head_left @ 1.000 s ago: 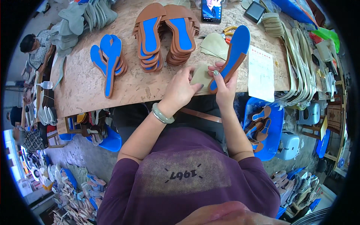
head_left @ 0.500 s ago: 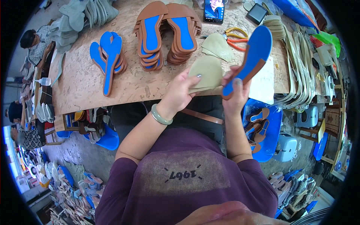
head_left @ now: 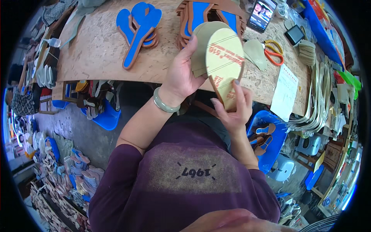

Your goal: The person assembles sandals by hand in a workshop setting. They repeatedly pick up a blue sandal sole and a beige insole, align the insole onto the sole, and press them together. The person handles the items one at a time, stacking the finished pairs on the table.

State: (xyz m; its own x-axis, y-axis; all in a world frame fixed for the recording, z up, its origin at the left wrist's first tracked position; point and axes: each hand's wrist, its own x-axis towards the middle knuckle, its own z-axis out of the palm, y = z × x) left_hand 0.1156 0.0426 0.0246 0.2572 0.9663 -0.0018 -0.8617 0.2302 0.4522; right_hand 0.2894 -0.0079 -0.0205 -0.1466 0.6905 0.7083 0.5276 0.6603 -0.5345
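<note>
Insole (head_left: pixel 225 54) in hand, pale printed underside showing, is held above the near edge of a wooden worktop (head_left: pixel 92 50), the right hand's (head_left: pixel 235 104) fingers closed around its narrow end. At left, the other hand (head_left: pixel 181 73) grips thin grey-green pieces (head_left: pixel 199 46), partly hidden behind the insole; whether they touch cannot be told. The step appears to be pairing the insole's broad end with the similarly rounded pieces; the next move seems to call for level edges and a light, steady hold. Just beyond stands a brown-and-blue stack (head_left: pixel 185 19), crowding the space ahead. An orange-handled tool (head_left: pixel 275 63) lies by a loose piece (head_left: pixel 254 54), near a phone (head_left: pixel 262 15) and a written sheet (head_left: pixel 285 91).
</note>
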